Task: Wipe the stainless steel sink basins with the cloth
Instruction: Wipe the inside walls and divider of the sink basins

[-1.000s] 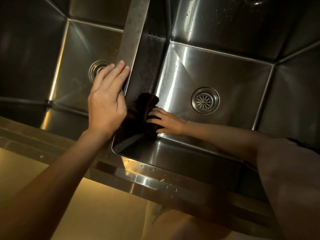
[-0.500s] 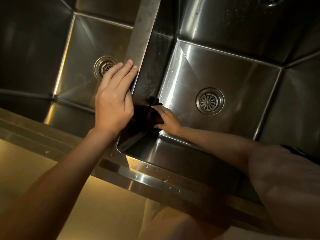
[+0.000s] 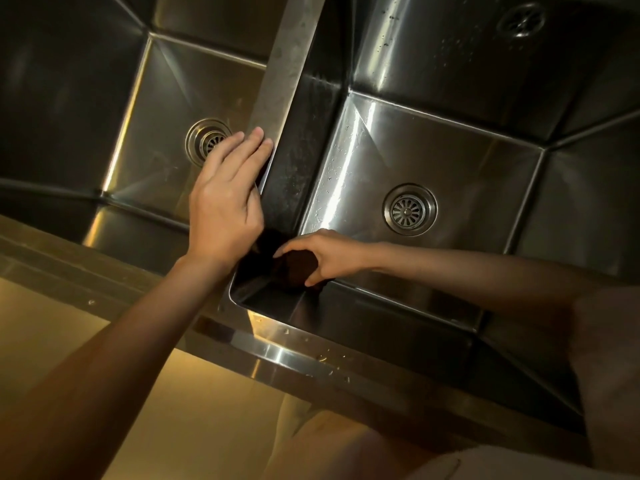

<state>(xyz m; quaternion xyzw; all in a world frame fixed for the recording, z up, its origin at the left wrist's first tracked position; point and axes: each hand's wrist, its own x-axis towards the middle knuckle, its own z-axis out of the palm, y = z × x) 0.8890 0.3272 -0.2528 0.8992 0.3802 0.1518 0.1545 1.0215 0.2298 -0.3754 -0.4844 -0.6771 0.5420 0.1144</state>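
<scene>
Writing: no brand, label or lettering can be read on any surface; the steel is plain.
Left hand [image 3: 225, 206]: lies flat, palm down, on the divider [image 3: 289, 64] between the two basins, fingers straight and close together, fingertips pointing up along the strip. The forearm runs in from the lower left, bare.
Right hand [image 3: 325, 256]: reaches down into the right basin [image 3: 433, 150] at its near left corner, fingers and thumb curled round the cloth [image 3: 298, 265], forefinger stretched toward the corner and thumb tip low against the near wall. The forearm comes in from the right, bare up to a pale sleeve [image 3: 609, 358] at the picture's edge.
Cloth: dark, bunched under the right hand, pressed into the corner where the divider wall, the near wall and the floor of the right basin meet; its shape is hard to tell in the shadow.
Right basin: droplets and streaks on the floor near the divider wall; a round drain [image 3: 409, 209] sits well apart from the hand, and a second round fitting [image 3: 521, 19] shows high on the far wall.
Left basin [image 3: 149, 126]: its drain [image 3: 207, 140] is partly hidden behind the left fingertips.
Front rim [image 3: 277, 351]: brushed steel, speckled with drops, running diagonally below both arms.
</scene>
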